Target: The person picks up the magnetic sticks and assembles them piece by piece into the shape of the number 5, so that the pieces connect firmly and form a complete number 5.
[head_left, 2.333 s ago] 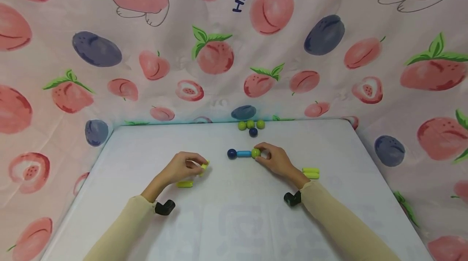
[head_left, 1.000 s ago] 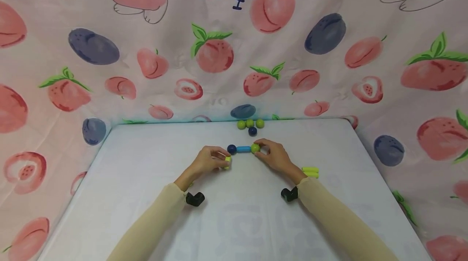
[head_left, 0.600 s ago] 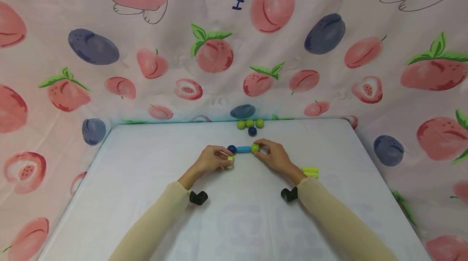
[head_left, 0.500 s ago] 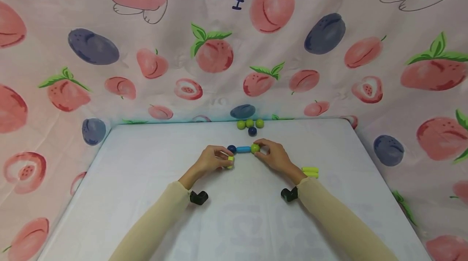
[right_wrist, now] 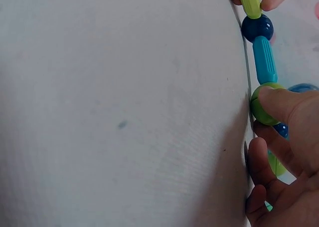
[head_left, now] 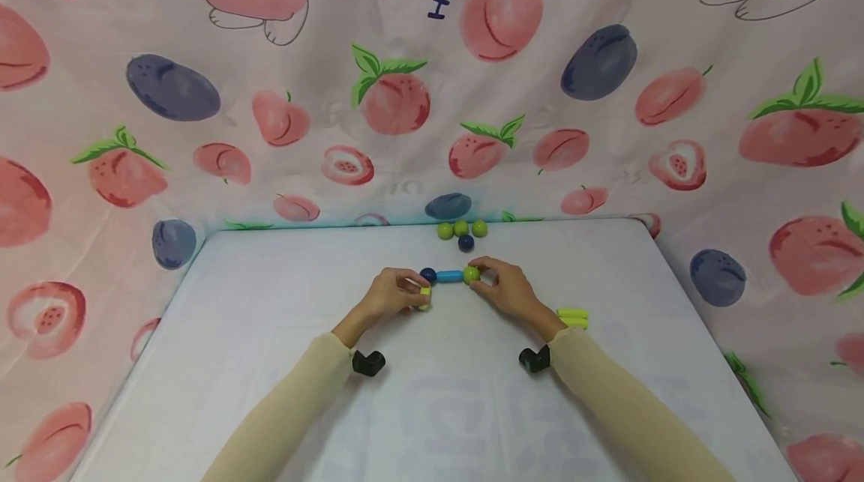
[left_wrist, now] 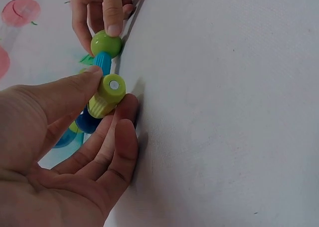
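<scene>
Two hands (head_left: 391, 293) (head_left: 505, 289) pinching yellow rod (left_wrist: 103, 101), green ball (left_wrist: 103, 44)

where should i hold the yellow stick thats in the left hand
Probably mid-length on the yellow stick, pinching its long sides from the left: one end faces the dark blue ball, and the right hand occupies the right side.
</scene>
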{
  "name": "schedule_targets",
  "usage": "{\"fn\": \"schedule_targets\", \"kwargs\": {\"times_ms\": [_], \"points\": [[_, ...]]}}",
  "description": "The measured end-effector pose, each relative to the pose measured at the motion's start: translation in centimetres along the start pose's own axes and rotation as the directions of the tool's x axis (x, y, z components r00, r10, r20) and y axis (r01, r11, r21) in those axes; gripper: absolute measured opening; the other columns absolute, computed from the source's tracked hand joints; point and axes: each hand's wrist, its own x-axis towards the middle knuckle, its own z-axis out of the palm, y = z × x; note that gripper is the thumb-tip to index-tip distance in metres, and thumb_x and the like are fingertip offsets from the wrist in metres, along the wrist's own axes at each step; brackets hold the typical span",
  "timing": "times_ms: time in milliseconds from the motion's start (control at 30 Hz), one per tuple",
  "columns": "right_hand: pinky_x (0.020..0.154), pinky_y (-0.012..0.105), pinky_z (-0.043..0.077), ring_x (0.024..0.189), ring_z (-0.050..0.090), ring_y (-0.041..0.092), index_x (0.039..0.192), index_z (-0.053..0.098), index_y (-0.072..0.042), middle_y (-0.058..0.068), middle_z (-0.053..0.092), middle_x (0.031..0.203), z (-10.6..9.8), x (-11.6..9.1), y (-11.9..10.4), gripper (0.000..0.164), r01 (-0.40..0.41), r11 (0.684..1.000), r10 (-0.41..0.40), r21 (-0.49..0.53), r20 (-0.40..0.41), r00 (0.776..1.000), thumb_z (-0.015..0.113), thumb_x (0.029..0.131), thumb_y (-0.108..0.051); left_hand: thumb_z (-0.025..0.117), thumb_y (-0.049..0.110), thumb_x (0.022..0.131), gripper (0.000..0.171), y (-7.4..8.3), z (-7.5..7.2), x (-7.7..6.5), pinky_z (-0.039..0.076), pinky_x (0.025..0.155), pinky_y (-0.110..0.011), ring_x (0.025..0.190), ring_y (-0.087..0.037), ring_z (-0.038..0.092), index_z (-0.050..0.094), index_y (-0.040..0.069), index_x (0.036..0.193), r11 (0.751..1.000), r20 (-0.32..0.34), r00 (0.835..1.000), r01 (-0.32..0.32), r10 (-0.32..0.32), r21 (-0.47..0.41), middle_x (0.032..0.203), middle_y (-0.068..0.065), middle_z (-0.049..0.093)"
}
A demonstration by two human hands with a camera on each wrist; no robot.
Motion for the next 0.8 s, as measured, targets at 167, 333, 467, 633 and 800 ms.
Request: {"fn": "schedule_targets", "kwargs": {"times_ms": [167, 333, 467, 633, 800], "points": [[0.069, 0.03, 0.045, 0.075, 0.053, 0.015, 0.13, 0.069, -0.016, 0.005, 0.071, 0.122, -0.1, -0.07, 0.16, 0.037, 0.01, 1.0, -0.01, 0.006, 0.006, 1.0, 0.078, 0.094, -0.018, 0.083, 0.008, 0.087, 0.022, 0.13, 0.02, 0.18, 0.056, 0.061, -0.033, 0.072, -0.021, 0.067, 0.076, 0.004, 0.107, 1.0, -0.008, 1.0, -0.012, 0.012, 0.018, 0.091, -0.007, 0.073], [0.067, 0.029, 0.044, 0.073, 0.051, 0.015, 0.131, 0.069, -0.016, 0.004, 0.07, 0.123, -0.2, -0.11, 0.3, 0.037, 0.008, 1.0, -0.008, 0.018, 0.023, 1.0, 0.077, 0.094, -0.018, 0.083, 0.007, 0.087, 0.022, 0.36, 0.05, 0.21, 0.056, 0.062, -0.034, 0.074, -0.022, 0.067, 0.076, 0.004, 0.107, 0.999, -0.011, 1.0, -0.014, 0.015, 0.034, 0.092, -0.008, 0.072], [0.066, 0.029, 0.044, 0.072, 0.05, 0.014, 0.131, 0.068, -0.015, 0.005, 0.07, 0.123, -0.22, -0.17, 0.37, 0.037, 0.018, 1.0, -0.018, 0.02, 0.022, 1.0, 0.077, 0.094, -0.018, 0.083, 0.008, 0.086, 0.022, 0.32, 0.11, 0.3, 0.056, 0.062, -0.033, 0.074, -0.021, 0.068, 0.076, 0.005, 0.107, 0.999, -0.015, 1.0, -0.013, 0.014, 0.043, 0.093, -0.008, 0.071], [0.067, 0.03, 0.044, 0.072, 0.05, 0.014, 0.13, 0.068, -0.015, 0.005, 0.071, 0.123, -0.2, -0.17, 0.34, 0.037, 0.029, 0.999, -0.03, 0.027, 0.018, 0.999, 0.077, 0.094, -0.017, 0.084, 0.008, 0.086, 0.021, 0.08, 0.18, 0.49, 0.056, 0.061, -0.032, 0.074, -0.019, 0.068, 0.077, 0.006, 0.106, 0.999, -0.018, 1.0, -0.016, 0.017, 0.051, 0.092, -0.008, 0.07], [0.066, 0.029, 0.044, 0.071, 0.05, 0.014, 0.131, 0.068, -0.015, 0.005, 0.07, 0.122, -0.2, -0.18, 0.3, 0.038, 0.029, 0.999, -0.03, 0.02, 0.02, 0.999, 0.077, 0.094, -0.018, 0.084, 0.008, 0.086, 0.021, 0.09, 0.22, 0.51, 0.055, 0.06, -0.032, 0.073, -0.018, 0.068, 0.076, 0.006, 0.105, 0.998, -0.02, 0.999, -0.024, 0.025, 0.055, 0.092, -0.008, 0.07]]}}
